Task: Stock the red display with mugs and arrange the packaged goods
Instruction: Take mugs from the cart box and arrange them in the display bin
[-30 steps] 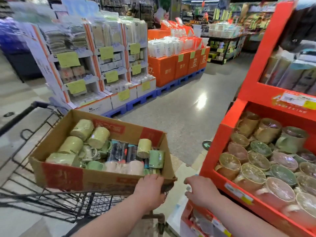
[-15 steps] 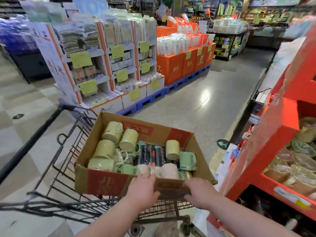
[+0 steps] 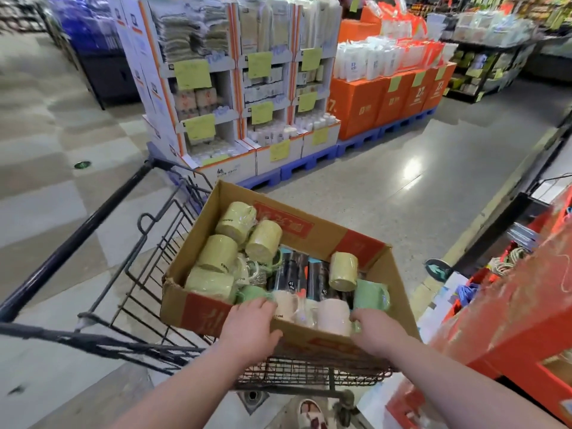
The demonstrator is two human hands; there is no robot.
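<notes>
Plastic-wrapped ceramic mugs (image 3: 216,253) in pale yellow, mint green and off-white are lying jumbled on their sides inside an open brown cardboard box with red printed panels (image 3: 192,308). A few dark packaged bottles (image 3: 289,274) are lying among them at the box's middle. The box is sitting on a black wire shopping cart (image 3: 309,371), toward the cart's near right corner.

A person is reaching over it with both arms. The left hand (image 3: 250,323) is gripping the box's near wall, its fingers (image 3: 263,303) curling over the rim beside an off-white mug (image 3: 286,305) and the thumb lying on the outside. The right hand (image 3: 376,332) is holding the same wall further right, fingers hooking over the rim just beside a second off-white mug (image 3: 332,315).

A red cardboard display stand (image 3: 510,320) is standing just right of the cart, blurred, its shelves largely out of frame. Across the polished grey floor (image 3: 402,187), white cardboard stands with yellow price tags (image 3: 263,88) and orange cartons on blue pallets (image 3: 387,100) are lining the aisle. A patterned shoe (image 3: 312,416) is showing below the cart's near edge.
</notes>
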